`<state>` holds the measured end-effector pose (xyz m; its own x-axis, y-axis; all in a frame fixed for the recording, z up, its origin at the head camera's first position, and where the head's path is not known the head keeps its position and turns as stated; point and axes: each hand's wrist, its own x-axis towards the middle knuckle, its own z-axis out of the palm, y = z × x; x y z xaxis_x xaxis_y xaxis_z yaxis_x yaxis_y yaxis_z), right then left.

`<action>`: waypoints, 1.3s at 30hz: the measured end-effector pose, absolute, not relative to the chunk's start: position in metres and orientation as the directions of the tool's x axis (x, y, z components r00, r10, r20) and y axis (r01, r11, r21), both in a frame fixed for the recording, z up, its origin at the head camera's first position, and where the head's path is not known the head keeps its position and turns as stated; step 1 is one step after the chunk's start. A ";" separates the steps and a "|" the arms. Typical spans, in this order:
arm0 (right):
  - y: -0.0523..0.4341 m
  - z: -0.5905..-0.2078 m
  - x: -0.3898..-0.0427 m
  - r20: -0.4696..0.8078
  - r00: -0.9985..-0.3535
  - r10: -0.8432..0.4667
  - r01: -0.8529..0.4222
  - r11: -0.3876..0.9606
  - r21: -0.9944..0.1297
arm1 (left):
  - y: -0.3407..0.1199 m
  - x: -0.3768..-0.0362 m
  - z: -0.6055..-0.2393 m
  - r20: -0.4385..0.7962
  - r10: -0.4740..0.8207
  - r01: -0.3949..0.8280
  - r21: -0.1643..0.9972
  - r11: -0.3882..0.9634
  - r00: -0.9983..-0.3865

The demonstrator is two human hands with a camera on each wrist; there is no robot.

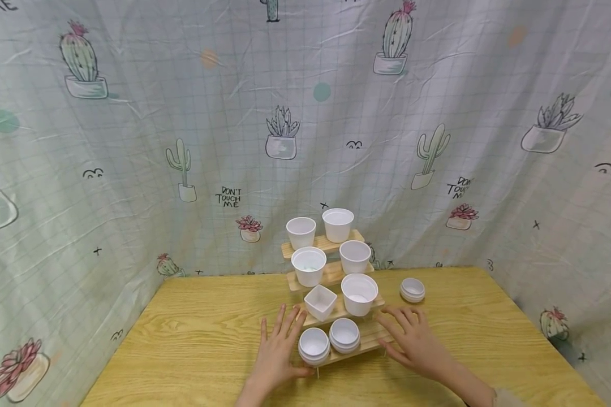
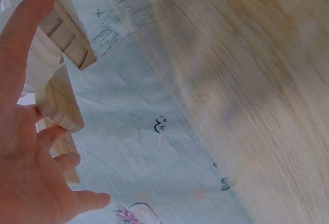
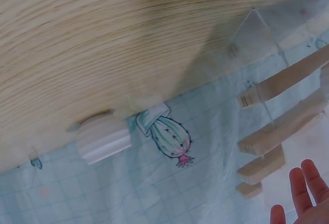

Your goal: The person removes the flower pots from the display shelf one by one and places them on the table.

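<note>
Resting on a wooden table (image 1: pixel 193 339), the left hand (image 1: pixel 277 353) lies flat with fingers spread and straight, its fingertips beside the left end of a small stepped wooden display rack (image 1: pixel 336 277). It grips nothing. The rack stands at the middle of the table, near a cactus-print cloth backdrop (image 1: pixel 132 141), and carries white plastic pots: round pots on the upper steps, one square pot (image 1: pixel 320 302) on the third, and two shallow stacks of white saucers (image 1: pixel 328 340) on the lowest. It is likely light and stiff, but the loose pots could tip or slide, so it probably wants a level hold at both ends of the bottom slat. Further right, the right hand (image 1: pixel 412 339) also lies flat and open, fingers touching or almost touching the rack's right end. A separate saucer stack (image 1: pixel 412 289) sits just beyond it. Both wrist views are blurred; whether the fingertips touch the wood cannot be told.
</note>
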<state>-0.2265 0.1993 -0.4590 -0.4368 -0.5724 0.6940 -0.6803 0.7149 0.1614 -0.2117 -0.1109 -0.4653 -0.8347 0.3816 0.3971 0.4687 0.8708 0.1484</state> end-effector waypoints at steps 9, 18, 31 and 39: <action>0.186 -0.457 -0.224 0.690 -0.385 -0.613 -0.722 0.666 0.189 | -0.111 -0.212 -0.464 0.390 0.381 0.464 0.145 0.874 -0.838; 0.174 -0.455 -0.223 0.678 -0.343 -0.650 -0.755 0.621 0.213 | -0.110 -0.212 -0.465 0.403 0.385 0.470 0.133 0.873 -0.830; 0.159 -0.458 -0.223 0.639 -0.307 -0.705 -0.765 0.582 0.275 | -0.111 -0.214 -0.467 0.398 0.391 0.472 0.129 0.872 -0.830; 0.150 -0.459 -0.225 0.619 -0.308 -0.723 -0.777 0.566 0.274 | -0.113 -0.216 -0.468 0.412 0.411 0.491 0.106 0.864 -0.813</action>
